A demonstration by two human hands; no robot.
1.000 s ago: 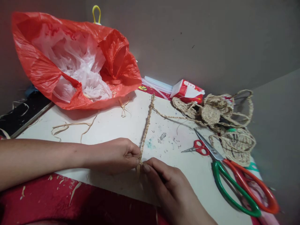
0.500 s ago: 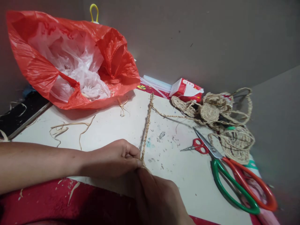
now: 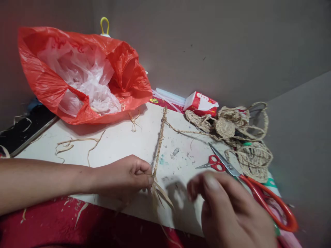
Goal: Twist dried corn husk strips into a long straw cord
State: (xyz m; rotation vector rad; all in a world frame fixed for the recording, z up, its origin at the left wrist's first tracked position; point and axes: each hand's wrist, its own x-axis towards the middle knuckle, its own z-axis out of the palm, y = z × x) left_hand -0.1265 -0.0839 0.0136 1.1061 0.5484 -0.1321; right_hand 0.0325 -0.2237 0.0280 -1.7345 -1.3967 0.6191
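While left fingers (image 3: 145,168) tight on braid (image 3: 160,137), right fingers (image 3: 199,181) half-curled.

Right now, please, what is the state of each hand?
Left hand: closed, pinching the thin tan braided-fibre cord near its lower end.
Right hand: partly open, fingers loosely curled, nothing visible in it.

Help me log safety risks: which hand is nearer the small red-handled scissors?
Right. In the picture, the right hand is just below the small red-handled scissors; the left hand is farther away, to their lower left, pinching the braid.
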